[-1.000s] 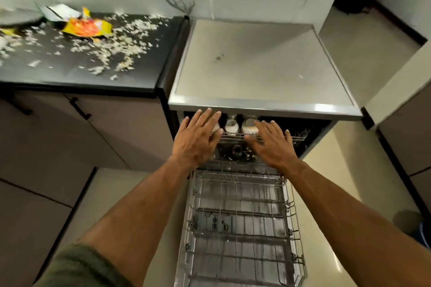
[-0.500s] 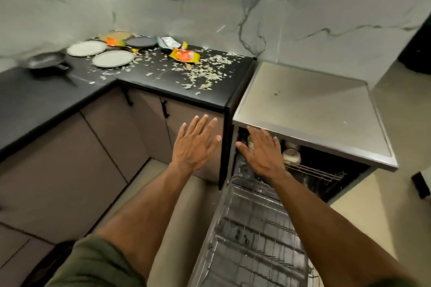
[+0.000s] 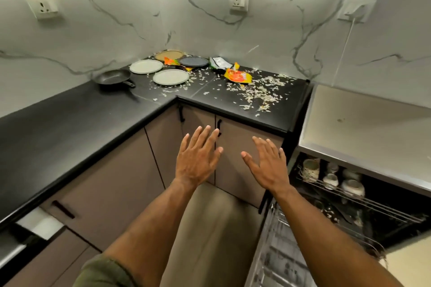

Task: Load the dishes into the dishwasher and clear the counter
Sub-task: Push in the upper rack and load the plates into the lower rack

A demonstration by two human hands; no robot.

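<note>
Head view: black counter (image 3: 70,128), scraps (image 3: 258,93), marble wall (image 3: 116,7).

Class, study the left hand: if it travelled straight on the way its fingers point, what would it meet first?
Probably the cabinet door under the black counter. The left hand is open, fingers aimed forward and up at it; depth is unclear, so it might clear the counter's edge instead.
</note>
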